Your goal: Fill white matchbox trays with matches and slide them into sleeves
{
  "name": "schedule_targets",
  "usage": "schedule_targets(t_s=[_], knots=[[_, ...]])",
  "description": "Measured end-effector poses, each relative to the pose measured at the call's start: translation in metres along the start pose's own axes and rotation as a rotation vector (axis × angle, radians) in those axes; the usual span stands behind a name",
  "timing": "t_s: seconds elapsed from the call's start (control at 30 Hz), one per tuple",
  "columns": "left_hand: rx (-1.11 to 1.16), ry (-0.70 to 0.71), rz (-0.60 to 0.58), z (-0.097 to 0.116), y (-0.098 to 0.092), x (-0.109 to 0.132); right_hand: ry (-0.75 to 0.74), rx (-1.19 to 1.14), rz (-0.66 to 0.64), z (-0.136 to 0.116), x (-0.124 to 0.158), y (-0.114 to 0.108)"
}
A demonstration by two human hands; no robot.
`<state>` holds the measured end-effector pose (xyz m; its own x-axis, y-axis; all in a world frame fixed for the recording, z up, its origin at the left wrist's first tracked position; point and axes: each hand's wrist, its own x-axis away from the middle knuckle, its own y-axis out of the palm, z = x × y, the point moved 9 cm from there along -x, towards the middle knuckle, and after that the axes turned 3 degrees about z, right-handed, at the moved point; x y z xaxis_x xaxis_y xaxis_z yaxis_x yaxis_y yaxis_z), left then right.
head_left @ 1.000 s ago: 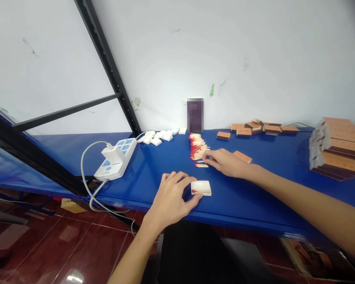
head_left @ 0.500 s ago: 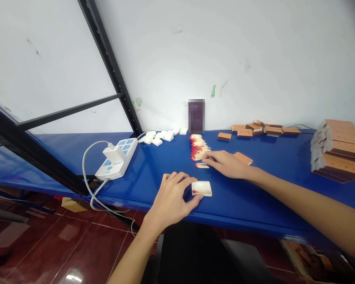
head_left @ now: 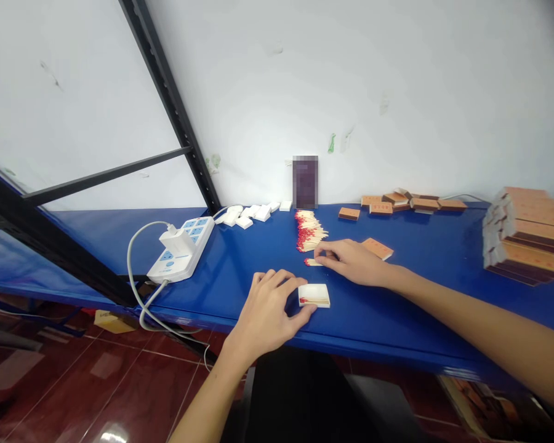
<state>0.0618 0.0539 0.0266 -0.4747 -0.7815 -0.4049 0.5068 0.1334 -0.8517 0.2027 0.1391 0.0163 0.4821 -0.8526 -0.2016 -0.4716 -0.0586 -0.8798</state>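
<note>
My left hand [head_left: 272, 307] holds a small white matchbox tray [head_left: 322, 289] near the table's front edge, thumb on its near side and a finger at its far left corner. A few red-headed matches lie along the tray's near side. Just behind the tray, my right hand [head_left: 344, 261] is closed, thumb and fingertips pinching a few matches [head_left: 311, 262] by their plain ends, red heads pointing left. Beyond these, a larger pile of matches [head_left: 308, 231] lies on the blue table. An orange matchbox sleeve [head_left: 377, 249] lies partly behind my right hand.
Several white trays [head_left: 261, 213] lie at the back left, by a power strip [head_left: 184, 249] with a cable. Loose orange matchboxes [head_left: 425, 203] lie along the wall. A stack of matchbox sleeves [head_left: 526, 237] stands at the right. A black metal frame [head_left: 175, 104] rises at the left.
My right hand has come slightly nearer to me and its fingertips now cover the plain ends of the small group of matches. My left hand stays on the tray.
</note>
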Motion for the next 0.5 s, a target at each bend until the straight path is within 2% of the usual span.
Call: schedule_targets(t_s=[0.5], knots=[[-0.017,0.009,0.009,-0.0001,0.0004,0.0009,0.086,-0.016,0.048,0.0054,0.0001,-0.0006]])
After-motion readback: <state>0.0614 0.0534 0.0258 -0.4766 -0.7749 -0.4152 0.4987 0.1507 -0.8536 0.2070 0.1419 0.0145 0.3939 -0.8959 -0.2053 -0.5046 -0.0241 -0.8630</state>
